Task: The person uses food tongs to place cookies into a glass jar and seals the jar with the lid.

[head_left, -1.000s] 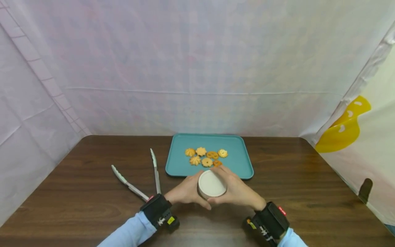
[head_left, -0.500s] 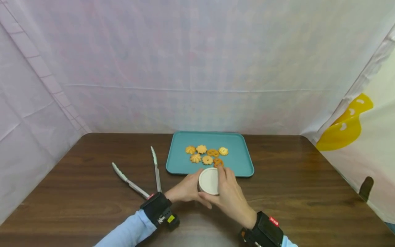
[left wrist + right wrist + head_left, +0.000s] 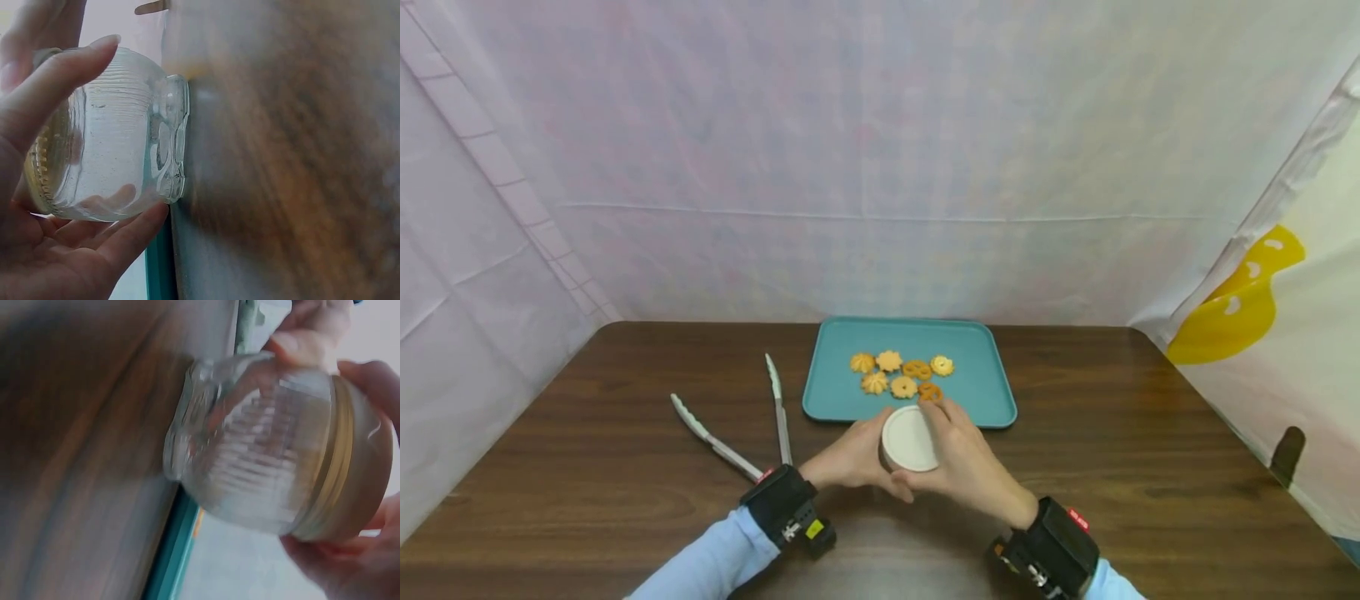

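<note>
On my screen the jar (image 3: pixel 119 125) is clear, glossy, ribbed glass under a smooth matt lid (image 3: pixel 908 438); I see wood grain on the tabletop (image 3: pixel 1097 417), a plastic-looking tray (image 3: pixel 981 371) by its far edge, metallic tongs (image 3: pixel 732 456) toward its left edge.

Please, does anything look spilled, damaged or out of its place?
Nothing stands out: the glass jar is upright between left hand and right hand, the snacks lie inside the tray, tongs rest on the table, and no spill or breakage shows.
</note>
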`<state>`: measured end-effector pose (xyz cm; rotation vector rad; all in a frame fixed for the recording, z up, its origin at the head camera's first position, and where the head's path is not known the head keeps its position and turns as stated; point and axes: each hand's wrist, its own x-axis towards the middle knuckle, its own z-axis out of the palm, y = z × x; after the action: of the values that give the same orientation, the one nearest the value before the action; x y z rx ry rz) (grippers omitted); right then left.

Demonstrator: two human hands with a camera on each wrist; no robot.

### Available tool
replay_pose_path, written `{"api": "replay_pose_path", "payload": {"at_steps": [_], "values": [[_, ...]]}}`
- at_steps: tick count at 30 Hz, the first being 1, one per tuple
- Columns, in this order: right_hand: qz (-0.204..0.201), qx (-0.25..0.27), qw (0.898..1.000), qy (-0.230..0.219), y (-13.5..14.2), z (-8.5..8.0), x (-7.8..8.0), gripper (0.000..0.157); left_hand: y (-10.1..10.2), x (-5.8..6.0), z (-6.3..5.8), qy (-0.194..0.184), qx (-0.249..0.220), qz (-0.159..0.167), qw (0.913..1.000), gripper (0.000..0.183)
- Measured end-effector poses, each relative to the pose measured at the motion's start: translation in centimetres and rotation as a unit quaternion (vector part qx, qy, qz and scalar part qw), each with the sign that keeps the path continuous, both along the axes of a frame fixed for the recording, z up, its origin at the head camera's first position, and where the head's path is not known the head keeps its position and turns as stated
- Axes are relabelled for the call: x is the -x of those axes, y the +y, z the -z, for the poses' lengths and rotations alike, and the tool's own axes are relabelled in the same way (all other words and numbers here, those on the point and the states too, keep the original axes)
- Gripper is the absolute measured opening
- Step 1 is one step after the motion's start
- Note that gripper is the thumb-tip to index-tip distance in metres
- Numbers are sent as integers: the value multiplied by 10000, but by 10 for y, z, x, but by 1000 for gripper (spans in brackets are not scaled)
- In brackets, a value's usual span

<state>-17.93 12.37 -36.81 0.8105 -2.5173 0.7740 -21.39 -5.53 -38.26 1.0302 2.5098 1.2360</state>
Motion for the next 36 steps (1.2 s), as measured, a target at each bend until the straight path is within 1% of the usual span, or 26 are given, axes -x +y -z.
{"api": "replay_pose_path", "payload": {"at_steps": [3, 7, 10, 12, 13, 15, 18, 21, 24, 27, 30, 33, 36], "values": [[-350, 41, 9986, -382, 6, -1, 3, 82, 0, 1, 1, -19, -6, 24, 10000, 94], [-756, 71, 9933, -868, 13, -3, 8, 85, 1, 2, 3, -25, -5, 42, 10000, 93], [-908, 44, 9904, -1044, 13, -4, 9, 85, 1, 3, 4, -10, -20, 62, 10000, 93], [-882, 63, 9903, -1074, 11, -4, 7, 84, 1, 2, 4, -13, -35, 73, 10000, 93], [-804, 75, 9915, -1024, 9, -4, 6, 85, 1, 2, 4, -2, -26, 76, 10000, 94], [-481, 67, 9956, -796, 3, -2, 2, 89, 1, 2, 3, 14, -30, 85, 10000, 95], [210, -45, 9992, -326, -8, 2, -6, 97, 1, 1, 4, 31, -19, 81, 10000, 96], [782, -206, 9966, 134, -17, 6, -12, 100, 1, 2, 4, 22, -26, 67, 10000, 96], [1050, -266, 9930, 465, -21, 8, -14, 96, 1, 2, 5, -28, -53, 68, 10000, 96], [1097, -288, 9910, 706, -22, 8, -12, 90, 1, 1, 5, -25, -58, 20, 10000, 96], [934, -276, 9922, 783, -19, 7, -9, 84, 1, 1, 4, -46, -64, -25, 10000, 95], [657, -207, 9955, 647, -15, 4, -5, 82, 1, 1, 4, -50, -101, 3, 9999, 94], [436, -144, 9985, 306, -10, 1, -3, 84, 1, 2, 4, -42, -135, 49, 9999, 94]]}}
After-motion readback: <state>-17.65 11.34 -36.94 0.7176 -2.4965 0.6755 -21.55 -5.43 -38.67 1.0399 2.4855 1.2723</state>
